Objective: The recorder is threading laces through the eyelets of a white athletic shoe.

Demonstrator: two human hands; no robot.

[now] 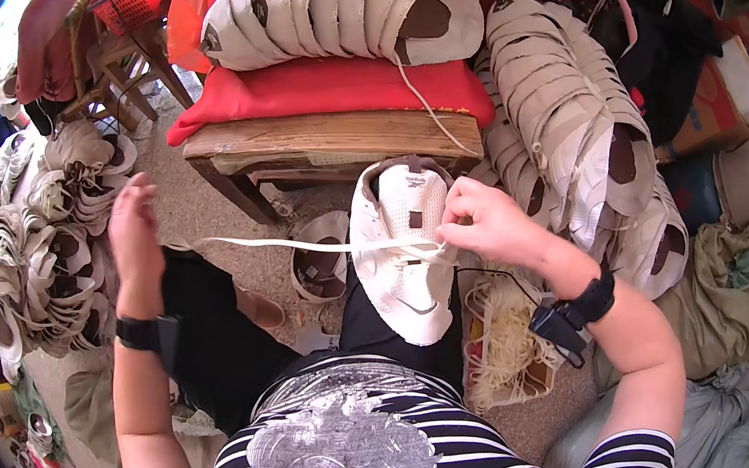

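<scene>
A cream shoe upper [401, 282] rests on my dark-trousered right thigh, its toe toward me. A flat off-white shoelace [295, 245] crosses its front and stretches out to the left, where its end hangs in the air. My right hand [491, 220] is closed at the upper's right edge, thumb and fingers pinching the lace there. Out to the left, my left hand [134, 222] is raised beyond the lace's end, its fingers loosely bent and nothing visible in them.
Nested shoe uppers [349, 12] lie on a red cloth [348, 90] over a wooden bench [329, 150]. More stacked uppers [572, 109] stand at the right, and a heap [55, 235] sits at the left. A box of loose laces [513, 342] is beside my right leg.
</scene>
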